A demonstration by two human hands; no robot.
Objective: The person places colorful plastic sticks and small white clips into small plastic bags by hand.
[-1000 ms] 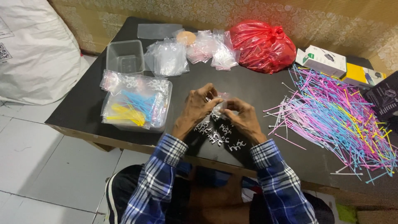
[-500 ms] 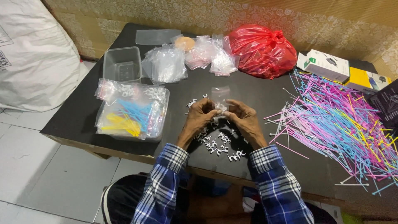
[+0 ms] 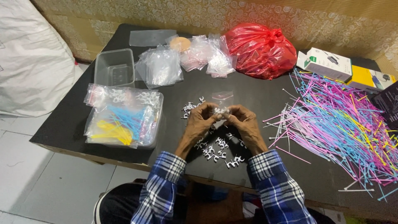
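Both hands, left hand (image 3: 202, 122) and right hand (image 3: 245, 123), pinch one small clear bag (image 3: 222, 101) together; bag upright, mouth down at fingertips, above white clips (image 3: 215, 151) on counter (image 3: 257, 93).

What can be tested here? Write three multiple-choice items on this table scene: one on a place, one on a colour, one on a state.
1. Where does the pile of coloured cable ties lie?
A. right side of the table
B. on the floor
C. inside the clear tub

2. What colour is the tied plastic bag at the far edge?
A. green
B. red
C. black

3. How does the clear tub stand?
A. upright and open, nothing clear inside
B. tipped over
C. lidded

A: the ties spread across the black table right of the right hand.
B: the knotted bag is bright red.
A: its open mouth faces up.
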